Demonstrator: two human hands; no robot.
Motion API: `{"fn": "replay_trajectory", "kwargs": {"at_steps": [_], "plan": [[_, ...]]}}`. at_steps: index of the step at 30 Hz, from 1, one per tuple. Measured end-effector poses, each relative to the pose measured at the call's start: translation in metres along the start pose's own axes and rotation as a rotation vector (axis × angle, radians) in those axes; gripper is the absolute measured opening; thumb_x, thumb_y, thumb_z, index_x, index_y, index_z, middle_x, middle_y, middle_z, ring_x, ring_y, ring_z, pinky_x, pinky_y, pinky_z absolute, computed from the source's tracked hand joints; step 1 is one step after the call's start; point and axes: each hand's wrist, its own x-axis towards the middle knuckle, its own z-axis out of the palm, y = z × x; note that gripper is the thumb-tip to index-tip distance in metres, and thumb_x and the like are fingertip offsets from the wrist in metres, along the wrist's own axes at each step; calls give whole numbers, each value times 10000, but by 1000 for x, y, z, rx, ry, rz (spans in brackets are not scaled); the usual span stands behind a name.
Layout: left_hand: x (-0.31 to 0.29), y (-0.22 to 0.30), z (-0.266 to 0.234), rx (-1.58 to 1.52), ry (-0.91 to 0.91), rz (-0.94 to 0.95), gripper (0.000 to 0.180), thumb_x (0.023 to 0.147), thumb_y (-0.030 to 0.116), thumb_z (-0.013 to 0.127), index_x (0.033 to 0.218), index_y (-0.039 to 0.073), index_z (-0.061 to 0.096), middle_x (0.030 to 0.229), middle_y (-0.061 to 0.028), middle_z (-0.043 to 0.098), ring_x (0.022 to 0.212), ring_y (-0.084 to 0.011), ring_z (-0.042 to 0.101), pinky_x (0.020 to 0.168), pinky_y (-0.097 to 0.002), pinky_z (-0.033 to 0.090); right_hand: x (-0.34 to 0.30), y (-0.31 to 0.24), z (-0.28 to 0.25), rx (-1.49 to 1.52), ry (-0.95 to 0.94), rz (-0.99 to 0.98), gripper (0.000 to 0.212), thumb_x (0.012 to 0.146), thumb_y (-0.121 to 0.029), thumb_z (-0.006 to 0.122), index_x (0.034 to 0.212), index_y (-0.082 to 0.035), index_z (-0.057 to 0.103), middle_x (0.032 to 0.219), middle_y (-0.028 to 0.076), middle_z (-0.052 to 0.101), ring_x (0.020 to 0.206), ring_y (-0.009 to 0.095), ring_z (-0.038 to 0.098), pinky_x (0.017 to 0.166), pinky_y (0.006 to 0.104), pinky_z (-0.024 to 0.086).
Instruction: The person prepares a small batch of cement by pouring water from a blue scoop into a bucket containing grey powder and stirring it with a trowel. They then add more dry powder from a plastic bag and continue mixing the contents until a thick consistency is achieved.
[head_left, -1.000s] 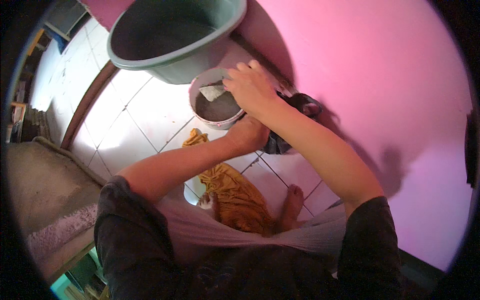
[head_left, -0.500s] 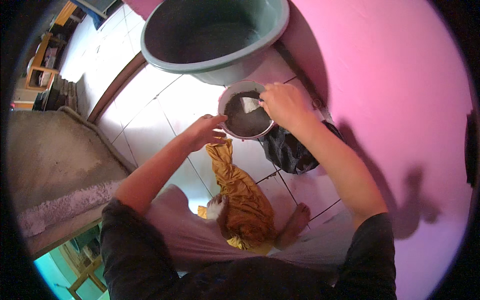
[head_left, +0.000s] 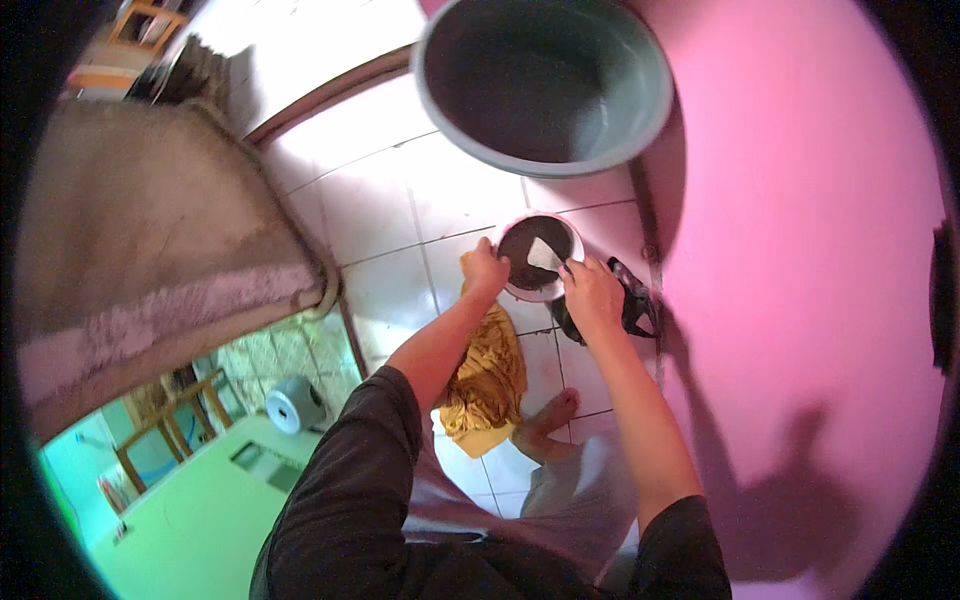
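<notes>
A white round pail point(head_left: 508, 284) with a pinkish rim stands on the tiles, holding dark, soil-like material point(head_left: 521, 262). My left hand point(head_left: 485, 270) is closed on the pail's left rim. In my right hand point(head_left: 594, 296) is the handle of a small trowel point(head_left: 543, 255), its pale blade lying over the dark material inside the pail. Most of the handle is hidden by my fingers. A black plastic bag point(head_left: 637, 305) sits beside the pail, partly behind my right hand. Below my left hand lies a crumpled mustard-yellow cloth point(head_left: 488, 365), near my bare foot point(head_left: 553, 418).
A large grey-green tub point(head_left: 590, 166) stands on the floor beyond the pail. The pink wall point(head_left: 790, 250) runs along the right. To the left is a brown padded piece of furniture point(head_left: 170, 200). A green surface point(head_left: 210, 500) with a pale round object point(head_left: 294, 404) shows at lower left.
My view has turned, so the tub and pail appear further right. My left hand has gone from spread fingers at the rim to gripping it. The trowel remains in my right hand.
</notes>
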Motion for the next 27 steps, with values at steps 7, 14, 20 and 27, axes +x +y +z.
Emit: {"fn": "replay_trajectory", "kwargs": {"at_steps": [7, 14, 20, 27], "plan": [[-140, -12, -150, -156, 59, -170, 224, 773, 103, 615, 941, -7, 515, 890, -273, 635, 893, -465, 602, 793, -523, 480, -54, -128, -64, -85, -287, -127, 247, 882, -273, 613, 1001, -75, 701, 881, 136, 635, 894, 318, 625, 744, 432, 507], [-319, -50, -306, -441, 318, -448, 350, 740, 170, 629, 1021, -14, 529, 878, -278, 636, 877, -447, 628, 789, -491, 485, -133, -285, -105, -123, -520, -515, 250, 861, -251, 610, 1031, -81, 680, 871, 164, 618, 854, 348, 622, 713, 464, 509], [-418, -122, -382, -441, 466, -872, 383, 722, 122, 612, 1070, -31, 567, 1003, -284, 640, 989, -431, 614, 900, -484, 464, -171, -425, -125, -114, -654, -858, 246, 835, -193, 600, 1041, -71, 658, 884, 193, 595, 860, 365, 607, 722, 487, 494], [-463, -202, -473, -469, 661, -1121, 378, 743, 108, 586, 1082, -55, 543, 1053, -306, 616, 1009, -445, 604, 883, -485, 490, -195, -576, -119, -89, -812, -976, 307, 857, -233, 585, 1118, -85, 652, 938, 214, 598, 911, 399, 605, 783, 497, 488]]}}
